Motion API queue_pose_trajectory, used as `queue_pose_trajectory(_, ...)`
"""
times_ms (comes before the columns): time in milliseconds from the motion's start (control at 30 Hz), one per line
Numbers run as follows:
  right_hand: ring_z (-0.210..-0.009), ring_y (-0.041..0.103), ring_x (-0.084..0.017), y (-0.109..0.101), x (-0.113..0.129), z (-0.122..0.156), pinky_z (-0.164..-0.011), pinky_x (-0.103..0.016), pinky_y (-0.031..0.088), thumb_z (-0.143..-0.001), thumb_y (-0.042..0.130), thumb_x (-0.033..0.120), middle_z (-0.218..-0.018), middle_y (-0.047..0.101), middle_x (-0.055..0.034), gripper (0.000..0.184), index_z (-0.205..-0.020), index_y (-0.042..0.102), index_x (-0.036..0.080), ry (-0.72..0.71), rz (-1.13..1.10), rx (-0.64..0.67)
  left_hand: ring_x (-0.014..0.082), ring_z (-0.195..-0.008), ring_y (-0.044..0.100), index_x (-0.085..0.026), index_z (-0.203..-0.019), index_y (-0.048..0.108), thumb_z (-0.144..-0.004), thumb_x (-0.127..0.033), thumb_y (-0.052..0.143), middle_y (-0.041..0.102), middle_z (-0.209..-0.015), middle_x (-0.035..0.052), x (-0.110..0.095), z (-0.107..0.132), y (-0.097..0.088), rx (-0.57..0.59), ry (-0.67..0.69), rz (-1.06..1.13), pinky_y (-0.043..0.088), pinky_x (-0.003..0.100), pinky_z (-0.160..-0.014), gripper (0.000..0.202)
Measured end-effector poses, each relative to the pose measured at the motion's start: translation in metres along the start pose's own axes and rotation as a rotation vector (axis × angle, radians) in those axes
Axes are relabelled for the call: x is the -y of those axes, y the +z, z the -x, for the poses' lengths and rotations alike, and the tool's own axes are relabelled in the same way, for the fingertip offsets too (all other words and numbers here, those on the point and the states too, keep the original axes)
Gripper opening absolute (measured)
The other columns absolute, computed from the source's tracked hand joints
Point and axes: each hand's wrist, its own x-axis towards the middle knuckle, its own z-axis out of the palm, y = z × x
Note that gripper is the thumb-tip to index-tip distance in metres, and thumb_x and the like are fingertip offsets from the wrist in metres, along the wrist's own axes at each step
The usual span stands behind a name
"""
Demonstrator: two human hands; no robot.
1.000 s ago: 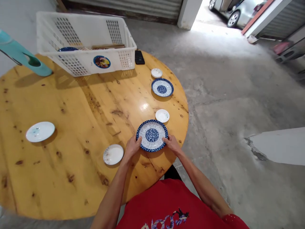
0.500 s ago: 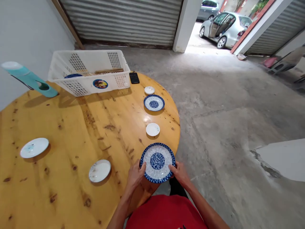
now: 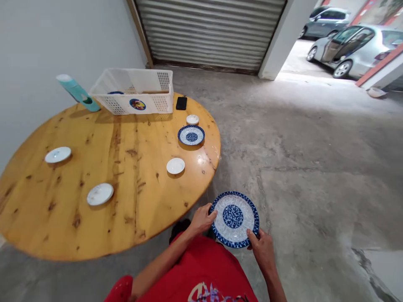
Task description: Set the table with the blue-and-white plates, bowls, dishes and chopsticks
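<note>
Between both hands is a blue-and-white patterned plate [image 3: 233, 219], held face up above the floor and off the table's right side. My left hand [image 3: 202, 218] grips its left rim with the thumb on top. The lower right rim is pinched by my right hand [image 3: 260, 243], its fingers partly hidden beneath. A similar blue-rimmed plate [image 3: 191, 135] lies near the table's right edge, with a small white dish [image 3: 192, 119] behind it and another white dish [image 3: 175, 166] in front.
On the round wooden table [image 3: 126, 167] are two more white dishes, one near front [image 3: 100, 194] and one at left [image 3: 58, 154]. A white plastic basket [image 3: 157, 103], a black phone [image 3: 181, 103] and a turquoise cylinder [image 3: 80, 94] stand at the back. Concrete floor [image 3: 299, 167] extends right.
Both hands have carried the plate to the right, away from over the table edge. My view has shifted, so more of the table front and floor shows. The dishes stay put.
</note>
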Motion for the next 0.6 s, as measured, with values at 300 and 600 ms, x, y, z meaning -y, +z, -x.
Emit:
queue_pose_trajectory(300, -0.044, 0.057, -0.019, -0.022, 0.001, -0.063, -0.041, -0.028, 0.047, -0.074, 0.058, 0.057, -0.052, 0.058, -0.0024, 0.040, -0.066, 0.062, 0.019, -0.039, -0.059, 0.064, 0.0154, -0.068, 0.049, -0.020, -0.074, 0.051, -0.088, -0.034, 0.046, 0.057, -0.072, 0.0004, -0.037, -0.038, 0.004, -0.062, -0.058, -0.077, 0.030, 0.026, -0.063, 0.020)
queue_pose_trajectory(600, -0.046, 0.057, -0.019, -0.026, 0.050, -0.178, -0.043, -0.028, 0.047, -0.076, 0.060, 0.058, -0.053, 0.059, -0.0029, 0.040, -0.066, 0.062, 0.019, -0.116, 0.035, 0.152, 0.0154, -0.066, 0.050, -0.019, -0.080, 0.058, -0.088, -0.036, 0.049, 0.058, -0.071, 0.0003, -0.053, -0.125, -0.020, -0.183, -0.121, 0.000, 0.031, 0.027, -0.062, 0.022)
